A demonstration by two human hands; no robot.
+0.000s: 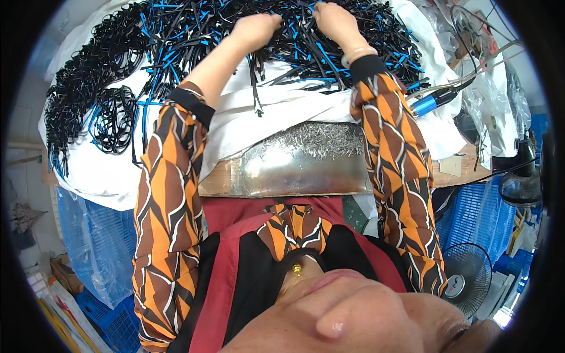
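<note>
Across the far side of the white cloth (253,120) lies a big tangled pile of thin black and blue strips (170,53). My left hand (256,30) is over the middle of this pile, its fingers curled together near the strips. Just right of it, my right hand (338,25) also has its fingers closed among the strips. Whatever either hand grips is too small or hidden to make out. Several black strips (256,88) stretch from below my left hand toward me over the cloth. A separate looped bundle of black strips (115,120) lies at the left.
Close to my body is a shiny metal tray (288,173) with a heap of small silvery pins (318,140). A blue cylindrical tool (425,106) with a black cable lies right of my right forearm. A fan (468,276) and blue crates (479,212) stand low at the right.
</note>
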